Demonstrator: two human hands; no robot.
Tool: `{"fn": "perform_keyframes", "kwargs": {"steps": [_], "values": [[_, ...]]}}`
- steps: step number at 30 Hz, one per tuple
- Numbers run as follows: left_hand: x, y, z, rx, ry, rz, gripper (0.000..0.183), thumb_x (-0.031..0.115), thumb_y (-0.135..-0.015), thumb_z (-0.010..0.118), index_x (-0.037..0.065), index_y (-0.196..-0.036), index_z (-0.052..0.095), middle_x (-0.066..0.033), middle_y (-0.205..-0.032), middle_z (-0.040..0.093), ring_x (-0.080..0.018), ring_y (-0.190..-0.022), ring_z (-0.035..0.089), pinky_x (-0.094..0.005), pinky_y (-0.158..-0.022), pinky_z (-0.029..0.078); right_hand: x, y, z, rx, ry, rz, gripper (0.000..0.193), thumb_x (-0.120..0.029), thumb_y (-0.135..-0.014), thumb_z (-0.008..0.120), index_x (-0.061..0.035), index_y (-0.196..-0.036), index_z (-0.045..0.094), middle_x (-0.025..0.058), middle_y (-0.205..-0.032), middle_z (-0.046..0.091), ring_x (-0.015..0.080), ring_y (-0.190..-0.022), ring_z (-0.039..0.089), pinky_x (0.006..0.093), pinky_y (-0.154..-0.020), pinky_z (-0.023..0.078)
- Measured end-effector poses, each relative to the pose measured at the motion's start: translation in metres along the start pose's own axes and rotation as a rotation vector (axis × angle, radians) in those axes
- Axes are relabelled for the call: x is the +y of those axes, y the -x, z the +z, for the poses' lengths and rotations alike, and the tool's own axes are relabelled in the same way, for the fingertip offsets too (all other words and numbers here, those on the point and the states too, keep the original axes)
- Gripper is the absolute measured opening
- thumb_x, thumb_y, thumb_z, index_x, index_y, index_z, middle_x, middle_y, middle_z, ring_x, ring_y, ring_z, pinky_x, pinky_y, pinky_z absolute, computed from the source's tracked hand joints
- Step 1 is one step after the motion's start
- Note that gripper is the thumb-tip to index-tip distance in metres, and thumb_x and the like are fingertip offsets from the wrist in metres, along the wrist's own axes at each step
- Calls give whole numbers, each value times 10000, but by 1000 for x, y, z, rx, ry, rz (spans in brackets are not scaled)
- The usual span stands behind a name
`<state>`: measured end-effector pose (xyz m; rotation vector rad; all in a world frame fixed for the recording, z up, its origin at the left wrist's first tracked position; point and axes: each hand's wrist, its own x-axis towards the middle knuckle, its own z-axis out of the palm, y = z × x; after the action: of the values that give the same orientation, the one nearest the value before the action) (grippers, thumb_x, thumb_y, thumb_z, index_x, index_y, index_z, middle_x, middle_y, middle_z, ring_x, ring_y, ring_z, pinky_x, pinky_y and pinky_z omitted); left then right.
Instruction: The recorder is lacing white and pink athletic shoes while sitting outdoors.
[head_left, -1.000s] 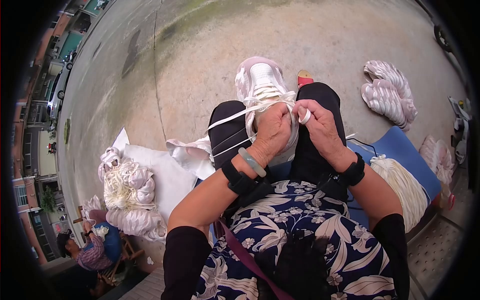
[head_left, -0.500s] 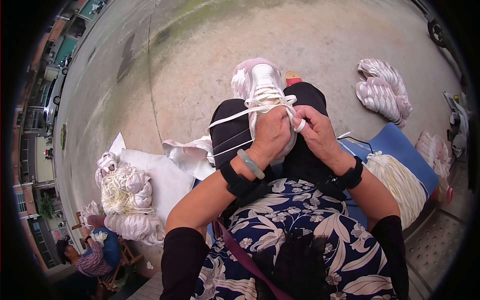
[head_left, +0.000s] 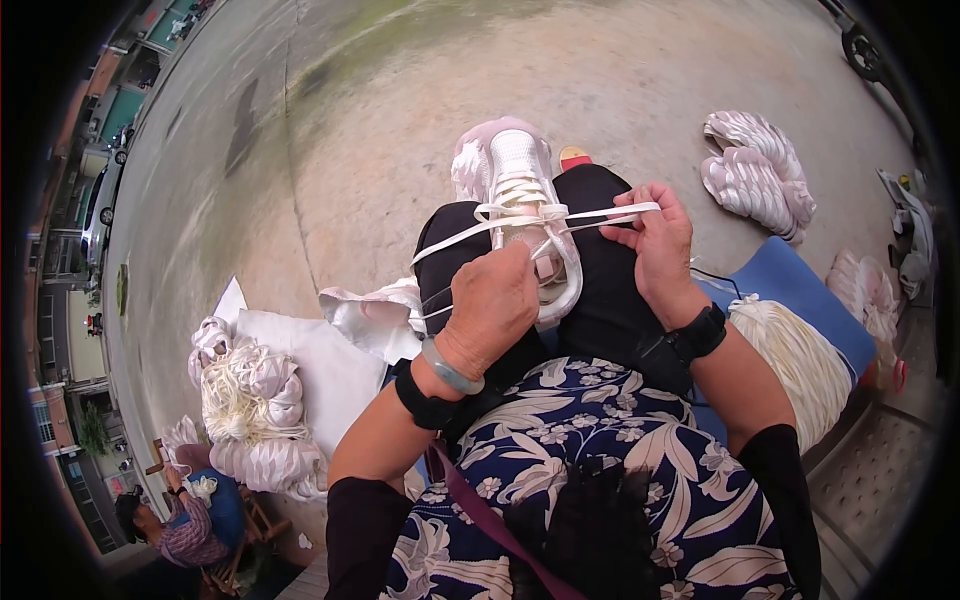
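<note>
A pale pink and white sneaker (head_left: 515,150) rests on my lap between my knees, its toe pointing away from me. A flat white shoelace (head_left: 608,212) runs in crossing rows over its tongue, with a loop drawn out to the right and a loose end trailing left over my knee. My right hand (head_left: 662,245) pinches the drawn-out loop and stands apart from the shoe. Against the left side of the shoe opening, my left hand (head_left: 492,300) is closed; its fingertips are turned away, so what they grip is hidden.
On my right a thick bundle of cream laces (head_left: 790,350) lies on a blue sheet (head_left: 810,300). Stacked shoe uppers (head_left: 755,175) lie on the ground ahead. More uppers and laces (head_left: 250,390) are heaped at left, beside white sheets (head_left: 310,355). A seated person (head_left: 190,525) works at lower left.
My right hand has moved right and pulled the lace loop out straight. My left hand has drawn back toward me and left, uncovering the shoe's opening.
</note>
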<state>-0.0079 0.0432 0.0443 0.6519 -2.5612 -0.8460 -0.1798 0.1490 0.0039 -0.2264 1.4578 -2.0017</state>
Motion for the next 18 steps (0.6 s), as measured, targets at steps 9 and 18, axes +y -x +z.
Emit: {"fn": "perform_keyframes", "kwargs": {"steps": [9, 18], "values": [[-46, 45, -77, -296, 370, -493, 140, 34, -814, 533, -2, -678, 529, -30, -524, 502, -106, -480, 507, -263, -453, 399, 11, 7, -1, -318, 456, -429, 66, -71, -911, 557, -17, -936, 584, 17, -859, 571, 80, -769, 518, 211, -710, 435], [-40, 49, -64, -324, -80, -161, 101, 130, -758, 675, 39, -748, 630, -100, -649, 595, -296, -586, 569, -378, -556, 444, 2, 12, 16, -375, 664, -408, 298, -156, -787, 673, -15, -1016, 544, 82, -851, 575, 167, -773, 563, 284, -702, 458]]}}
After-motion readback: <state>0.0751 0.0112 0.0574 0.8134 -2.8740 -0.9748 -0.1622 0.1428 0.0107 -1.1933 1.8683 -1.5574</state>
